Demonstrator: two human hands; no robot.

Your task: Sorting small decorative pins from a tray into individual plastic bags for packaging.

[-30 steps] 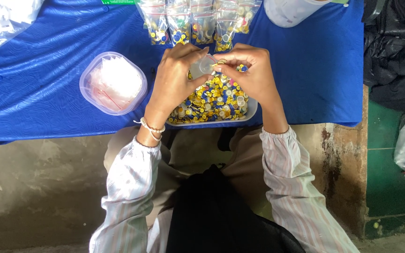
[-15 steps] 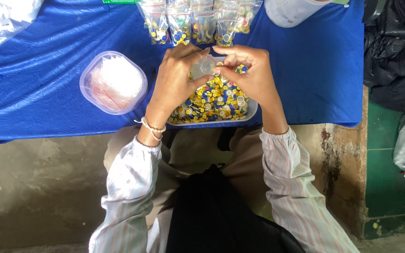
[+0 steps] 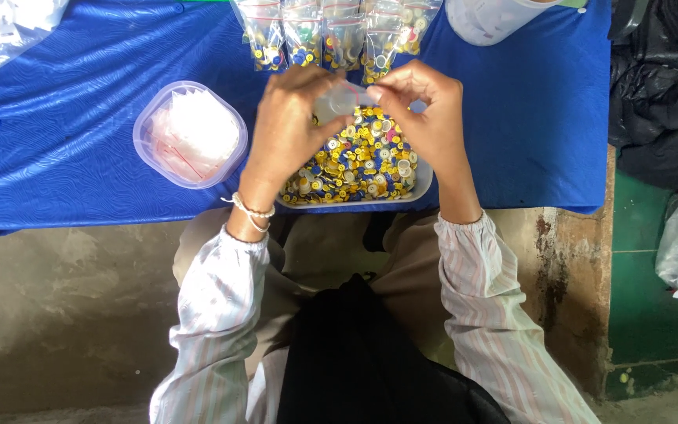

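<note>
Both hands pinch a small clear bag over the tray of coloured buttons: left hand grip clamped on its left edge, right hand on its right. Tub of empty bags left on blue worktop.

Small clear bag held above button-filled tray.

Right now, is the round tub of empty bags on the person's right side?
No, the round tub sits by the left hand, while the right hand is across the button tray.
</note>
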